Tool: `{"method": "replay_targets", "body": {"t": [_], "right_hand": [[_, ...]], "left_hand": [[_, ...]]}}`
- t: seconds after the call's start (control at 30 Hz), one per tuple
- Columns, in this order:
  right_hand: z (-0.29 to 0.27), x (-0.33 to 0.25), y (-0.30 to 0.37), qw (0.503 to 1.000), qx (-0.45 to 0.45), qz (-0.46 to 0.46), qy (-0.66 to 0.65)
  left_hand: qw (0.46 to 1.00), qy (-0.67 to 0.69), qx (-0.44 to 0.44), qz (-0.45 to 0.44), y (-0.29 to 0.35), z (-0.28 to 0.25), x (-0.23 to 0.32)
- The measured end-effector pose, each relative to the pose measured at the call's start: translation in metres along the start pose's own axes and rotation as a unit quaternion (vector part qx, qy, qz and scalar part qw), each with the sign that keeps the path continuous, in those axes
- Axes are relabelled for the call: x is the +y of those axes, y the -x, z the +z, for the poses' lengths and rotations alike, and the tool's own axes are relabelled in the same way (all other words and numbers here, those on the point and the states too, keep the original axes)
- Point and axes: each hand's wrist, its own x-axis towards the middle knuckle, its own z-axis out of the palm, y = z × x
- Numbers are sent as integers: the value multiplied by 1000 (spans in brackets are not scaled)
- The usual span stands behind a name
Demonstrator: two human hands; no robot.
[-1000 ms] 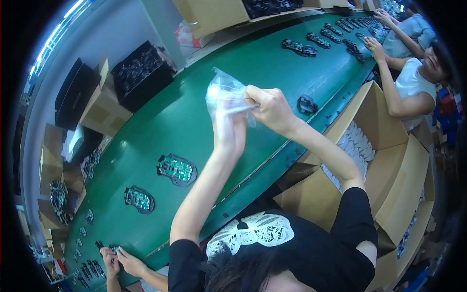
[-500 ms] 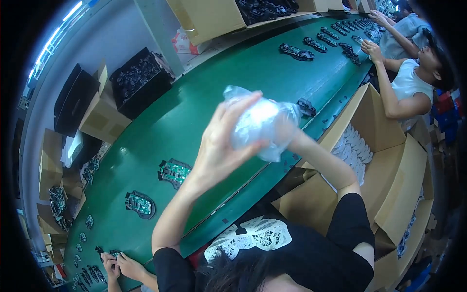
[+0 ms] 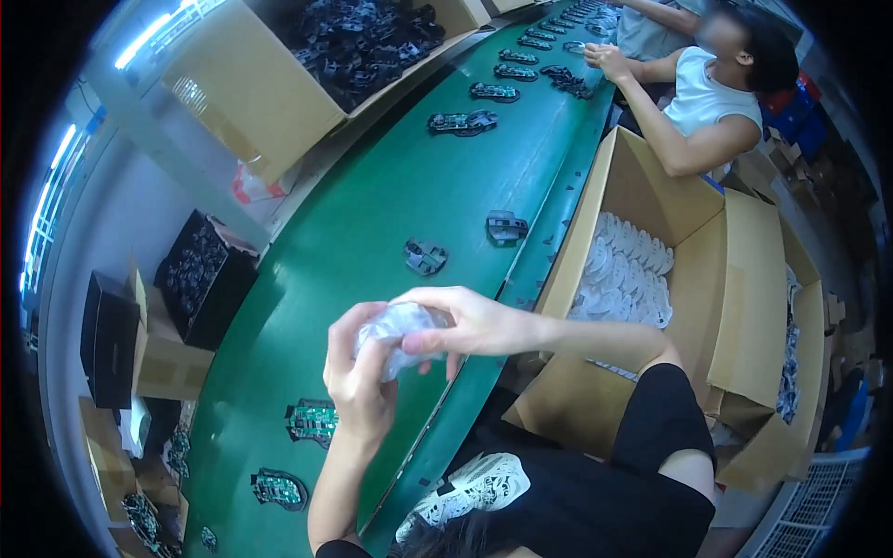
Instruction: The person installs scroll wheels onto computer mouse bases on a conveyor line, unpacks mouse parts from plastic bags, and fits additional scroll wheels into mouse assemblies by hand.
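While crumpled clear plastic [image 3: 400,337] hangs over green belt [image 3: 372,209], left hand [image 3: 361,372] curls around its left side and right hand [image 3: 470,321] grips its right side, perhaps because soft film slips easily. Inside, I cannot tell. Two black shells [image 3: 425,258] lie on belt, mutually apart, maybe for easy picking. Carton [image 3: 721,288] with white parts [image 3: 619,279] stands right of belt, probably for short reach.

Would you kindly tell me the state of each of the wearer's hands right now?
Left hand: fingers curled, holding the crumpled clear plastic.
Right hand: holding the same plastic from the other side.
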Motion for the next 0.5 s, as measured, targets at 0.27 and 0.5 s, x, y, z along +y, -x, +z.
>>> {"method": "replay_targets", "body": {"t": [0.27, 0.5], "right_hand": [[-98, 9, 35, 673, 260, -211, 660], [-193, 31, 41, 776, 198, 116, 588]], "left_hand": [[866, 342, 93, -353, 22, 0, -59], [867, 325, -4, -378, 17, 1, -57]]}}
